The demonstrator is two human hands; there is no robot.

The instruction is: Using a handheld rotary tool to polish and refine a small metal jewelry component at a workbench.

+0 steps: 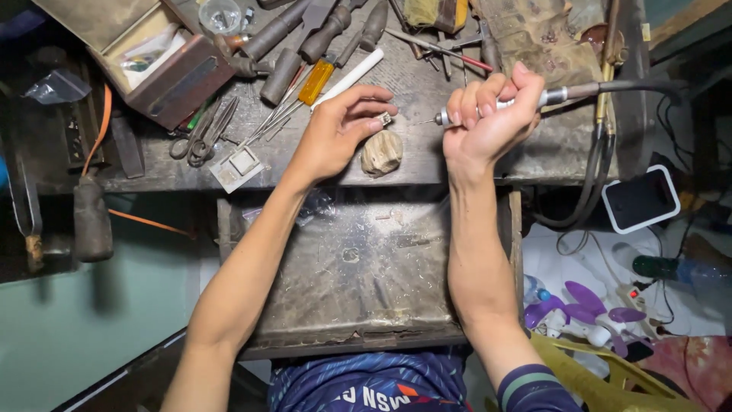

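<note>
My left hand (340,128) pinches a small silver ring-like piece (386,119) between thumb and forefinger, just above a worn tan bench peg (381,152) at the bench edge. My right hand (492,114) is wrapped around a metal rotary handpiece (560,94) with a black flexible shaft running off to the right. The handpiece's thin bit (427,120) points left, a short gap from the silver piece. Both forearms reach up over a pulled-out metal tray (358,267).
Files, gravers with dark handles, an orange-handled tool (316,81), a white rod (351,76), scissors (200,141) and a small open box (164,65) crowd the dirty bench (427,164). A hammer (91,217) hangs left. A white-framed device (640,198) and a bottle lie right.
</note>
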